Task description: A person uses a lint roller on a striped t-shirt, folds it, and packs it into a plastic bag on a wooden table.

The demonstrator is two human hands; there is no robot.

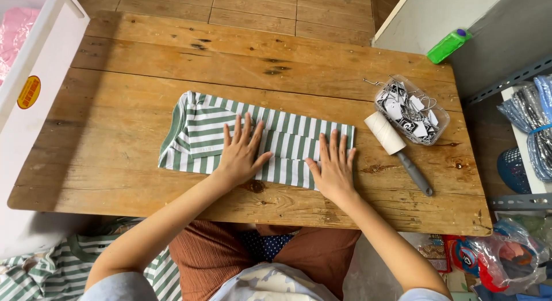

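Pressing flat, fingers spread: left hand (240, 151) and right hand (333, 166) lying on folded green-striped shirt (201, 131) near tabletop (126, 65) front edge. Lint roller (394, 146), clear tag tub (411, 110) sitting toward right edge. Plank floor (253, 5) showing beyond far edge.

I see both bare forearms reaching forward and angling inward. My left hand (240, 153) lies flat, palm down, fingers spread wide. My right hand (333, 167) lies flat beside it, fingers together, thumb pointing toward the left.

shirt (253, 141) on table (115, 105), roller (397, 148) right
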